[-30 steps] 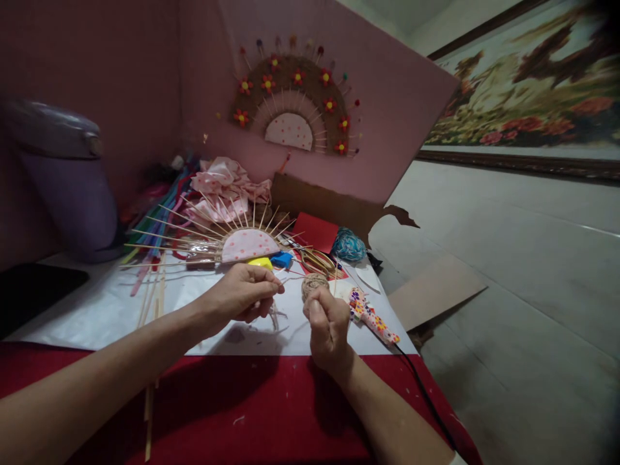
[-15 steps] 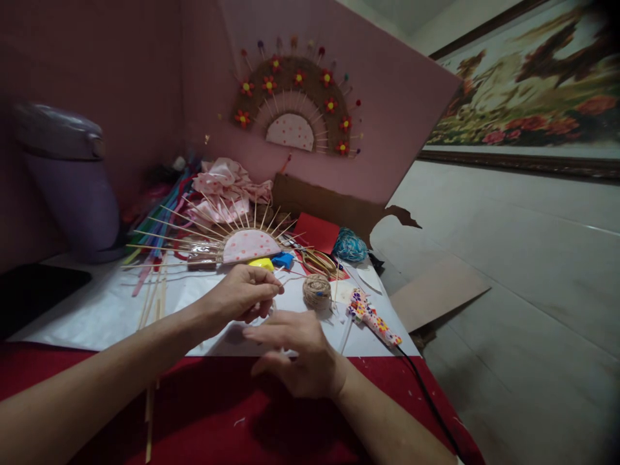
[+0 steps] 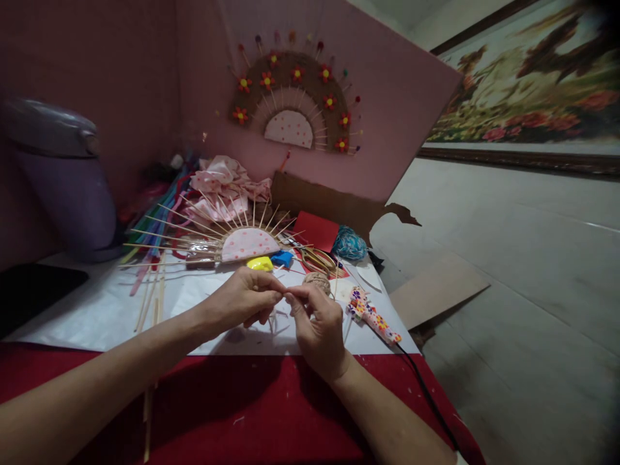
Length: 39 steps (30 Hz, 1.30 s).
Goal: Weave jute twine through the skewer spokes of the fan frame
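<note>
My left hand [image 3: 239, 299] and my right hand [image 3: 316, 326] meet fingertip to fingertip above the white paper sheet [image 3: 97, 310]. Both pinch a thin strand of jute twine between them; the strand itself is barely visible. The ball of jute twine [image 3: 317, 279] sits just behind my right hand. Beyond my hands lies a half-round fan of wooden skewers with a pink dotted centre [image 3: 247, 243]. A flower-patterned glue gun [image 3: 372, 316] lies to the right of my right hand.
A finished fan decoration [image 3: 290, 97] hangs on the pink board. Blue yarn [image 3: 349, 244], red paper [image 3: 316, 230], scissors [image 3: 317, 258], pink cloth [image 3: 223, 187], loose skewers [image 3: 152, 297] and a purple container [image 3: 62, 181] crowd the table. A red cloth [image 3: 252, 407] covers the front edge.
My right hand went from a fist by the twine ball, swept low and open to the left, and now pinches up against my left fingertips. My left hand stayed put.
</note>
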Available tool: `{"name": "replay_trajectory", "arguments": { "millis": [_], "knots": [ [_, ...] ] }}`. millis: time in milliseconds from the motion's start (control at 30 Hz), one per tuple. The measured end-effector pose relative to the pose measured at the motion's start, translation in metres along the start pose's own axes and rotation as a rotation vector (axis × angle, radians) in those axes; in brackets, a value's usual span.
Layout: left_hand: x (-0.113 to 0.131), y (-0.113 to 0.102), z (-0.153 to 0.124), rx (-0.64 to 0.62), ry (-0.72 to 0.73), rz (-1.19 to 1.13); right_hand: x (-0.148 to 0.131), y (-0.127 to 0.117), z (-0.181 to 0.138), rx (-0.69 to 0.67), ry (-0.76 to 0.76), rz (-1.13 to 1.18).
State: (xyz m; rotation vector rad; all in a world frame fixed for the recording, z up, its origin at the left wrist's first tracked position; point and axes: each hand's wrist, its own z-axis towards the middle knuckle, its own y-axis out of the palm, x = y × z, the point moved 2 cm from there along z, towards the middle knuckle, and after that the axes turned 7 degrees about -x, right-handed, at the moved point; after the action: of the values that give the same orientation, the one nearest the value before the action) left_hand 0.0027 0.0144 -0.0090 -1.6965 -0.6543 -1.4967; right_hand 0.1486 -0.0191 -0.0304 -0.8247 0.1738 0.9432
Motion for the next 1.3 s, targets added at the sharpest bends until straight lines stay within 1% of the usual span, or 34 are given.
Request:
{"name": "replay_trajectory", "arguments": {
  "millis": [133,267,333,400,467,600,700,767,900,1000,1100,1200,1267,1300],
  "knots": [
    [-0.001,-0.002,0.001,0.011,0.015,-0.048,0.002,0.001,0.000,0.002,0.003,0.045],
    [0.003,-0.001,0.000,0.027,0.008,-0.161,0.003,0.001,0.001,0.024,0.004,0.089],
    [0.003,0.001,0.000,0.032,0.013,-0.190,0.002,0.001,0.001,0.056,0.012,0.080],
    [0.001,0.002,0.001,0.040,0.024,-0.171,0.002,0.000,0.002,0.075,0.016,0.049],
    [-0.004,0.001,0.003,0.060,0.046,-0.128,0.004,0.002,0.003,0.056,0.021,0.031],
    [-0.011,-0.001,0.010,0.110,0.106,-0.039,0.010,0.006,0.009,-0.028,0.044,0.056],
    [-0.010,-0.004,0.013,0.157,0.142,-0.004,0.014,0.009,0.018,-0.091,0.011,0.056],
    [-0.007,-0.008,0.014,0.191,0.153,0.013,0.013,0.008,0.027,-0.110,-0.043,-0.006],
    [0.000,-0.019,0.017,0.258,0.164,0.108,0.006,0.007,0.048,-0.183,-0.136,-0.212],
    [0.005,-0.027,0.021,0.298,0.207,0.252,0.000,0.007,0.062,-0.248,-0.146,-0.376],
    [0.007,-0.030,0.026,0.329,0.259,0.431,-0.001,0.010,0.068,-0.297,-0.122,-0.535],
    [0.001,-0.027,0.028,0.359,0.267,0.513,0.003,0.016,0.062,-0.285,-0.093,-0.613],
    [-0.006,-0.024,0.028,0.359,0.289,0.465,0.008,0.022,0.054,-0.236,-0.093,-0.570],
    [-0.009,-0.021,0.028,0.337,0.306,0.423,0.011,0.024,0.050,-0.200,-0.094,-0.520]
  ]
}}
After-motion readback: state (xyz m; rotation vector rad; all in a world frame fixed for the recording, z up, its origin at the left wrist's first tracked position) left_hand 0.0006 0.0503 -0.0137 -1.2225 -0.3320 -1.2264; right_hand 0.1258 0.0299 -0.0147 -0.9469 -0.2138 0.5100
